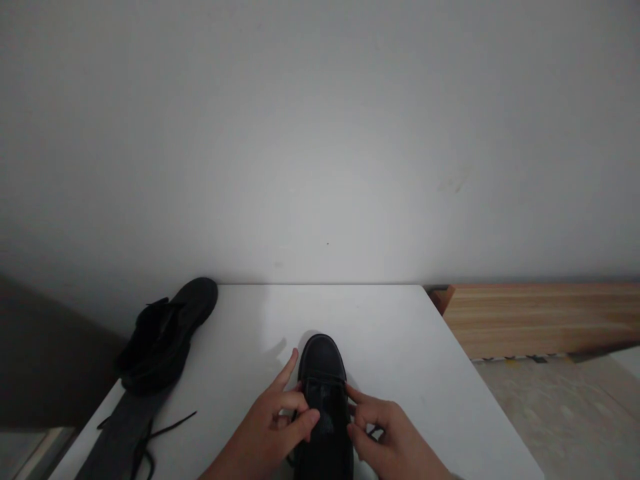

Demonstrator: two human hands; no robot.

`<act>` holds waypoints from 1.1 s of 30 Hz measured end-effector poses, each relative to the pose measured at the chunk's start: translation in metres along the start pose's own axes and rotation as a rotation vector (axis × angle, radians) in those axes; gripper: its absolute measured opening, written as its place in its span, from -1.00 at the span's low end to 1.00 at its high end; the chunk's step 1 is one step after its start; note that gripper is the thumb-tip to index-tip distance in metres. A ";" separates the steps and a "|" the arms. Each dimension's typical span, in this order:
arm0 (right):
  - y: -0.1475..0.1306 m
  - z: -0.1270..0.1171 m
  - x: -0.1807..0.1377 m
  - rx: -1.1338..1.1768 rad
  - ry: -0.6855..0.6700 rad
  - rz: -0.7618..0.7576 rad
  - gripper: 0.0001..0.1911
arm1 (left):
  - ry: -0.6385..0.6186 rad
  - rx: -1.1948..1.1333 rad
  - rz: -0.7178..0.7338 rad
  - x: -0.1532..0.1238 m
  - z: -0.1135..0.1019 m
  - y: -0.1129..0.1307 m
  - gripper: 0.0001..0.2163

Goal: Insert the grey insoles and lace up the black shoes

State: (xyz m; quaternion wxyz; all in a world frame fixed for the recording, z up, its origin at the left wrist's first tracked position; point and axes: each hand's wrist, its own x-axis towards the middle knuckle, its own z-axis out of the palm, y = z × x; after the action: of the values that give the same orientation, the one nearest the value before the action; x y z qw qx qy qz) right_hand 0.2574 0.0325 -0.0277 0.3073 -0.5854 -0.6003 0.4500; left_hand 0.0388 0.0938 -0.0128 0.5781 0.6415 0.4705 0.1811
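A black shoe (pixel 324 357) lies on the white table in front of me, its toe pointing away. My left hand (pixel 275 420) is closed at the shoe's left side, thumb bent over the opening and index finger stretched out along the toe. On the opposite side, my right hand (pixel 383 427) has thumb and fingers pressed to the shoe's edge. A bit of black shoelace (pixel 374 432) shows by the right fingers. The heel end is cut off by the frame, and the left fingertips are partly hidden.
At the left edge of the white table (pixel 400 327) rests another black shoe (pixel 160 353) on a dark grey strip (pixel 117 433), with a loose black lace (pixel 170 427) near it. A white wall (pixel 325 167) rises behind. Right of the table is a wooden board (pixel 540 317).
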 end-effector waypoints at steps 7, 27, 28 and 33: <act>0.014 0.000 -0.006 0.149 0.014 0.037 -0.83 | -0.088 -0.072 0.053 -0.003 -0.003 0.007 -0.72; -0.017 -0.007 -0.009 0.007 -0.049 -0.060 -0.86 | -0.204 -0.006 0.159 -0.008 -0.014 0.014 -0.70; -0.017 -0.009 -0.009 -0.053 -0.042 -0.081 -0.84 | -0.153 0.006 0.167 -0.009 -0.016 0.014 -0.70; -0.039 -0.032 -0.007 -0.403 0.009 -0.063 -0.72 | 0.064 0.157 0.179 -0.019 -0.037 0.023 -0.69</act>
State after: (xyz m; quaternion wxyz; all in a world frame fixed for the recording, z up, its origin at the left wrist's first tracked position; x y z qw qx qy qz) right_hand 0.2704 0.0350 0.0215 0.2006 -0.6182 -0.6947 0.3082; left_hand 0.0098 0.1022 0.0237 0.4921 0.7183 0.4423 0.2151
